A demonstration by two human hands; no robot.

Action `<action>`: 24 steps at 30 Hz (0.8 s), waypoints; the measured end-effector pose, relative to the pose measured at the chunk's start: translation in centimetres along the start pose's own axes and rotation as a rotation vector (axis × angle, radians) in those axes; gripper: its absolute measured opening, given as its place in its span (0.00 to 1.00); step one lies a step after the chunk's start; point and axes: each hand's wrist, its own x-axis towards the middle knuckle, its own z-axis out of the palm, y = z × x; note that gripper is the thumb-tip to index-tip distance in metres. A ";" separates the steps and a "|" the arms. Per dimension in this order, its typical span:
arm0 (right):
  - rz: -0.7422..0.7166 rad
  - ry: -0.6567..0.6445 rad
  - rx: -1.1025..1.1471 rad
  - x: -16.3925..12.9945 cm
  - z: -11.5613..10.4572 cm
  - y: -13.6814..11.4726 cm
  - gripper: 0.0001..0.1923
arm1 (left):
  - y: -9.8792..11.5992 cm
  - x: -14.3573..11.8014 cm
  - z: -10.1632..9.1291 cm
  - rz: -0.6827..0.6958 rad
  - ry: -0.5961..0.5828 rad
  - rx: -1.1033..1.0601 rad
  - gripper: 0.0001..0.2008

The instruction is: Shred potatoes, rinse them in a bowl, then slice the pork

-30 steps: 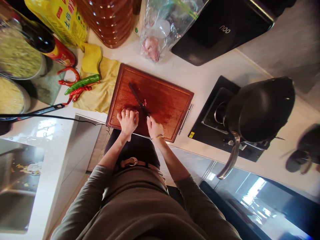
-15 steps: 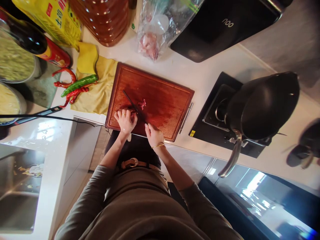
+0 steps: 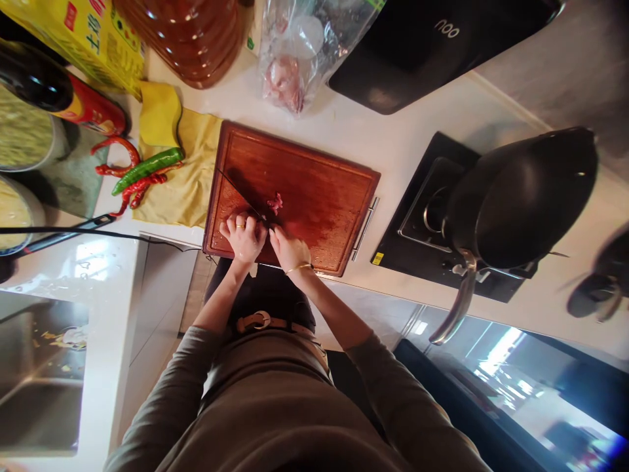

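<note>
A wooden cutting board (image 3: pixel 314 196) lies in front of me with a small pile of chopped reddish pieces (image 3: pixel 275 203) near its middle. My right hand (image 3: pixel 289 250) is closed round the handle of a knife (image 3: pixel 240 193), whose thin dark blade slants up to the left across the board. Beside the blade, my left hand (image 3: pixel 244 236) presses down with curled fingers near the board's front edge. Whatever lies under those fingers is hidden. Blade and left fingertips are close together; whether they touch I cannot tell.
Left of the board, a green chili (image 3: pixel 147 170) and red chilies (image 3: pixel 125 152) lie by a yellow cloth (image 3: pixel 196 151). Behind stand a dark bottle (image 3: pixel 63 92), a large jug (image 3: pixel 187 39) and a plastic bag (image 3: pixel 289 72). A black wok (image 3: pixel 531 196) sits on the stove at right.
My right hand has moved left, closer to my left hand, and the knife has shifted up and left with it. My left hand stays curled at about the same spot on the board.
</note>
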 end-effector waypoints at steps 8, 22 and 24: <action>0.011 -0.010 -0.010 -0.6 0.8 0.7 0.20 | 0.4 -0.2 -0.4 -0.015 0.019 0.034 0.12; 0.082 0.138 0.199 -0.3 0.9 4.5 0.23 | 0.3 -0.4 -0.3 0.000 0.047 0.038 0.13; 0.033 0.135 0.163 -1.0 0.6 3.7 0.22 | 0.2 -0.4 -0.2 0.003 0.051 0.042 0.13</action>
